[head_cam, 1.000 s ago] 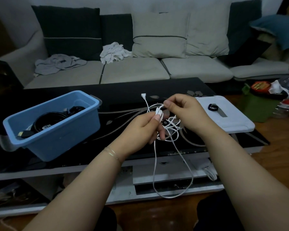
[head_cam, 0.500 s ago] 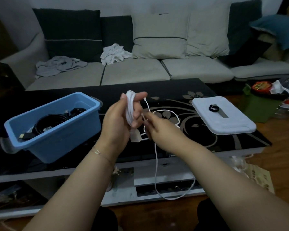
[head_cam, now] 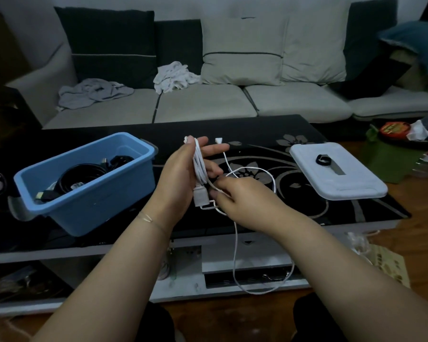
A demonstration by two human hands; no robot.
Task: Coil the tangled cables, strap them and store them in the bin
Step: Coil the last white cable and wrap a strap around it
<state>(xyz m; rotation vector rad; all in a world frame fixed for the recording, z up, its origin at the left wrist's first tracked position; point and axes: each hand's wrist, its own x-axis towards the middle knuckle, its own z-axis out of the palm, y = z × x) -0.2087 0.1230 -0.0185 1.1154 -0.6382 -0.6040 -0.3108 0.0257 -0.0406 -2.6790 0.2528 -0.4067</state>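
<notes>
The white USB cable (head_cam: 200, 166) is thin and smooth, partly wound into several tight loops that run across the palm of the left hand (head_cam: 183, 176). Its grey-white rectangular USB plug (head_cam: 199, 196) hangs at the heel of that palm, and a small white connector (head_cam: 218, 140) sticks up just past the fingertips. The unwound remainder arcs out over the desk (head_cam: 257, 134), then drops in a long slack loop below the desk edge, in front of the lower shelf.

The left hand is raised palm-in above the desk, fingers mostly straight and spread, with the thumb curled over the loops to keep them in place. The right hand (head_cam: 242, 198) sits just beside it, knuckles up, fingers curled and pinching the loose strand close to the plug.

The blue plastic bin (head_cam: 89, 193) stands on the left of the desk, glossy and rectangular, holding black coiled cables (head_cam: 79, 176). To the right lies a white rounded-rectangle lid (head_cam: 351, 186) with a black strap (head_cam: 323, 160) on it. The desk top is black glass with a pale floral pattern.
</notes>
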